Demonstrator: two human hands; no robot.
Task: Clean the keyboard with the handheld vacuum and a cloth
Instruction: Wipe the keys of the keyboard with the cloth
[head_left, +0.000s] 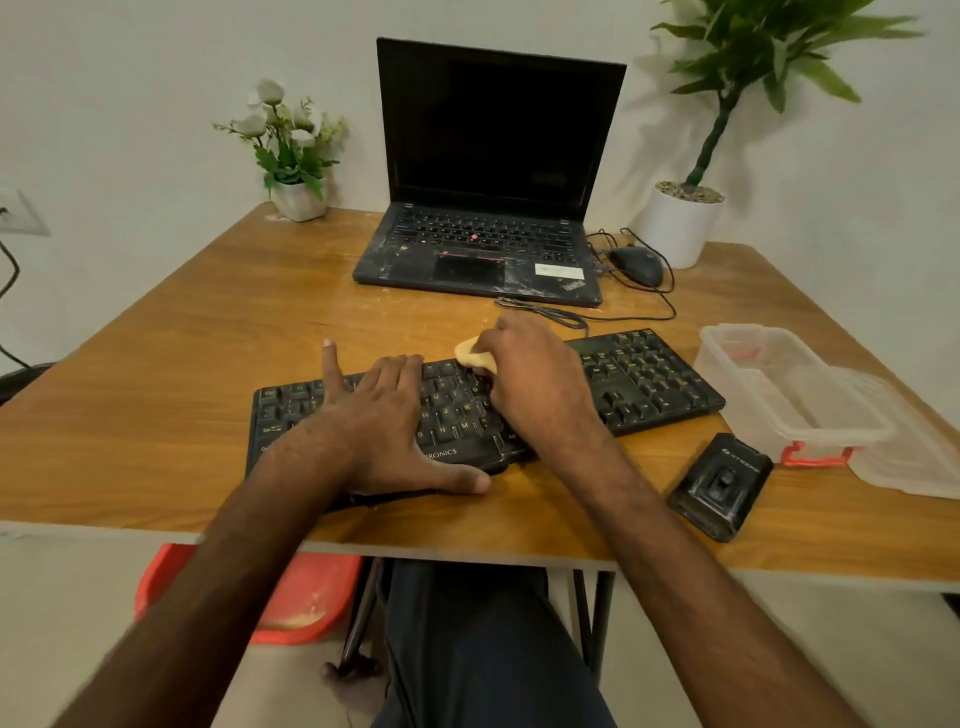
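Note:
A black keyboard (644, 374) lies across the wooden table (208, 332), near its front edge. My left hand (384, 415) rests flat on the keyboard's left half, fingers spread, thumb along the front rim. My right hand (535, 374) is closed on a small yellow cloth (470, 353) and presses it onto the keys at the upper middle of the keyboard. A black handheld vacuum (719, 486) lies on the table to the right of the keyboard, apart from both hands.
A dusty open laptop (483, 249) stands behind the keyboard, with a black mouse (636, 264) and cables to its right. A clear plastic box (779, 384) and its lid (909, 457) sit at the right. Potted plants stand at both back corners. A red dustpan (306, 597) is under the table.

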